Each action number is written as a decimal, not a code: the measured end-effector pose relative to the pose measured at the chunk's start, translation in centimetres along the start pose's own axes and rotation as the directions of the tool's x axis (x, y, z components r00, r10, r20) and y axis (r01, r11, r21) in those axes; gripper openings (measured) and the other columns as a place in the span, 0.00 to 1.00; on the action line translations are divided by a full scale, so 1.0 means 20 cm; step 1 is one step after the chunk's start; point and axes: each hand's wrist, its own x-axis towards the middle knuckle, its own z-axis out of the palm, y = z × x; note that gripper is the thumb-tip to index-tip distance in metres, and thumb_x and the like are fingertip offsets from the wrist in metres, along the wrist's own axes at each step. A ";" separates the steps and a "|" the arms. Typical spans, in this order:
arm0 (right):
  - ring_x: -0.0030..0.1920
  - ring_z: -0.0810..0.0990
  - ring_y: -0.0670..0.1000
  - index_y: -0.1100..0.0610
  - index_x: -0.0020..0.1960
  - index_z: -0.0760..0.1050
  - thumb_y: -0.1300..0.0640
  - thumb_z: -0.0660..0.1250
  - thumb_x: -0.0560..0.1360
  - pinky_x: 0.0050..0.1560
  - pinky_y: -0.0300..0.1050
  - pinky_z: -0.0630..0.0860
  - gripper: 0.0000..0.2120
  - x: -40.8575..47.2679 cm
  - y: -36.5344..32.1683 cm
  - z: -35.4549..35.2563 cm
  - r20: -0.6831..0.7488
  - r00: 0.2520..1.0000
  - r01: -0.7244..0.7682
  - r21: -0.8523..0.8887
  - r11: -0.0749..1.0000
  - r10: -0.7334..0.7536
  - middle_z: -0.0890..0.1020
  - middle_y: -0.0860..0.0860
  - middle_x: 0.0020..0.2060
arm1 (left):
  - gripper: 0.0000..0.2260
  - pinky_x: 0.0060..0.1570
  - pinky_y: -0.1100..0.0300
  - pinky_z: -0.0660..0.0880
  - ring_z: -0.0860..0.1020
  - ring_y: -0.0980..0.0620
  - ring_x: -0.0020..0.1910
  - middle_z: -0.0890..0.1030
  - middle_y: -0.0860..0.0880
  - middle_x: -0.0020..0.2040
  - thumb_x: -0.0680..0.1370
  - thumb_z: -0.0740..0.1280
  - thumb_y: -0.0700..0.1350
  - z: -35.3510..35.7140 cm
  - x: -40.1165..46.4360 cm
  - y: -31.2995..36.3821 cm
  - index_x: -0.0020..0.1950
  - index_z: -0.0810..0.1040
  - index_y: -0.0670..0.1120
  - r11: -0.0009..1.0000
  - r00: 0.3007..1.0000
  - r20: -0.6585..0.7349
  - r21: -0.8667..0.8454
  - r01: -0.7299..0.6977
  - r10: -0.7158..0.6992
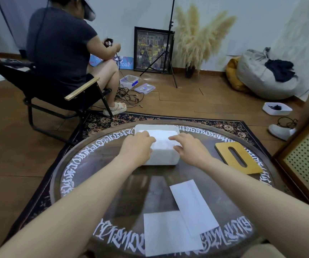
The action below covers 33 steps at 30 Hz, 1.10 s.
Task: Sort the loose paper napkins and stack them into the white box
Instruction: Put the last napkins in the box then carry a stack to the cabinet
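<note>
Reaching out over the round table point(97, 164), both hands lay on the napkins point(162, 139) stacked in the white box point(164, 159). The left hand point(138, 146) and the right hand point(189, 147) had their fingers spread flat, pressing the stack down. Two loose paper napkins point(170, 231) lay near the person. A wooden lid point(238, 157) sat just right of the box.

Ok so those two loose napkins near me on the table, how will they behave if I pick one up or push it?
The two loose napkins look thin and flat, so probably floppy: one would likely droop when lifted by an edge. They overlap at a corner, so pushing one may drag the other. The round table looks glossy, so they would probably slide easily.
</note>
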 end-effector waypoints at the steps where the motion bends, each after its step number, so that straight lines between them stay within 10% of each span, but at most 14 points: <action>1: 0.67 0.67 0.53 0.50 0.70 0.69 0.58 0.57 0.81 0.63 0.51 0.65 0.18 -0.04 -0.01 -0.01 -0.009 1.000 0.012 -0.019 1.000 -0.012 0.72 0.50 0.66 | 0.16 0.56 0.52 0.72 0.71 0.47 0.64 0.71 0.50 0.65 0.80 0.60 0.45 0.00 -0.04 0.01 0.69 0.71 0.51 1.000 1.000 -0.019 0.007 -0.001 0.001; 13: 0.64 0.67 0.51 0.50 0.64 0.70 0.55 0.60 0.80 0.60 0.49 0.63 0.14 -0.53 -0.06 0.12 0.151 0.988 0.027 -0.107 0.994 -0.010 0.71 0.49 0.60 | 0.15 0.55 0.53 0.70 0.73 0.47 0.61 0.72 0.49 0.63 0.80 0.59 0.47 0.09 -0.53 0.12 0.67 0.72 0.50 0.999 0.994 0.107 0.020 -0.026 0.024; 25: 0.62 0.71 0.56 0.59 0.64 0.65 0.45 0.68 0.75 0.54 0.47 0.72 0.26 -0.69 0.09 0.25 0.319 0.824 -0.432 -0.183 0.883 0.469 0.71 0.55 0.62 | 0.13 0.53 0.54 0.68 0.74 0.47 0.59 0.72 0.50 0.63 0.80 0.58 0.46 0.23 -0.74 0.22 0.64 0.73 0.49 0.999 0.976 0.215 0.023 -0.025 0.019; 33: 0.54 0.78 0.55 0.60 0.60 0.72 0.52 0.73 0.71 0.57 0.51 0.77 0.22 -0.62 0.16 0.29 0.441 0.693 -0.676 0.122 0.726 0.571 0.79 0.54 0.56 | 0.14 0.56 0.54 0.68 0.75 0.47 0.60 0.72 0.49 0.63 0.80 0.59 0.47 0.28 -0.76 0.22 0.66 0.73 0.48 1.000 0.943 0.332 0.010 -0.002 -0.002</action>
